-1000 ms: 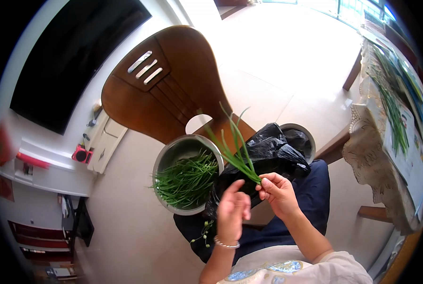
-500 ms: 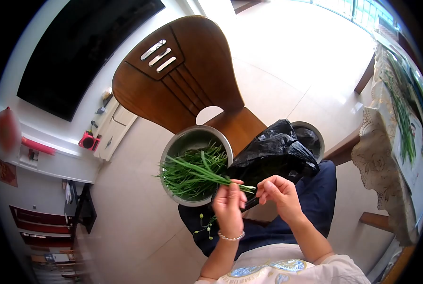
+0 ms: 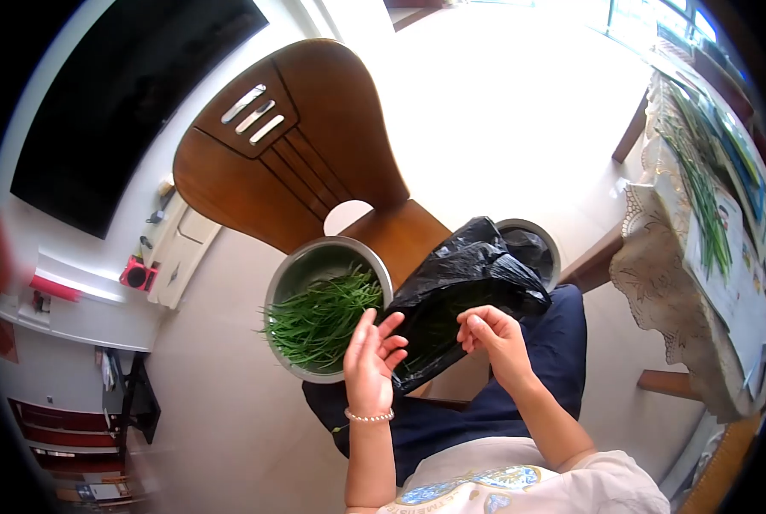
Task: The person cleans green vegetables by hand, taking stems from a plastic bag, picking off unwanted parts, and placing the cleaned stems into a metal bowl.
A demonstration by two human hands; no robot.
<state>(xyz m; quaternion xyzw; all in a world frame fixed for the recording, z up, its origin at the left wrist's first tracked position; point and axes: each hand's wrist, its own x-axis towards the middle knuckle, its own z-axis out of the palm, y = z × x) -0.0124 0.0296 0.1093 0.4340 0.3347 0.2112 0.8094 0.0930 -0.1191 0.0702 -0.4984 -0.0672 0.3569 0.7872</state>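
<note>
My left hand (image 3: 372, 360), with a beaded bracelet at the wrist, is open and holds nothing, its fingers apart near the lower right rim of the metal bowl (image 3: 278, 276). Green stalks (image 3: 324, 321) fill much of that bowl, some hanging over its left edge. My right hand (image 3: 492, 338) is closed with thumb and fingers pinched over the opening of the black plastic bag (image 3: 464, 272); what it pinches, if anything, is too small to make out. The bag lies across the chair's front and my lap, with dim green matter inside.
A wooden chair (image 3: 301, 128) stands ahead. Behind the bag is a round bin (image 3: 550, 242) with a dark liner. On the right, a table with a lace cloth (image 3: 657, 257) bears more green stalks (image 3: 706, 201) and papers. A television (image 3: 134, 94) hangs at the left.
The bunch of green stalks moved from my right hand to my left, then onto the pile in the bowl. My left hand has opened, and my right hand stays pinched near the bag.
</note>
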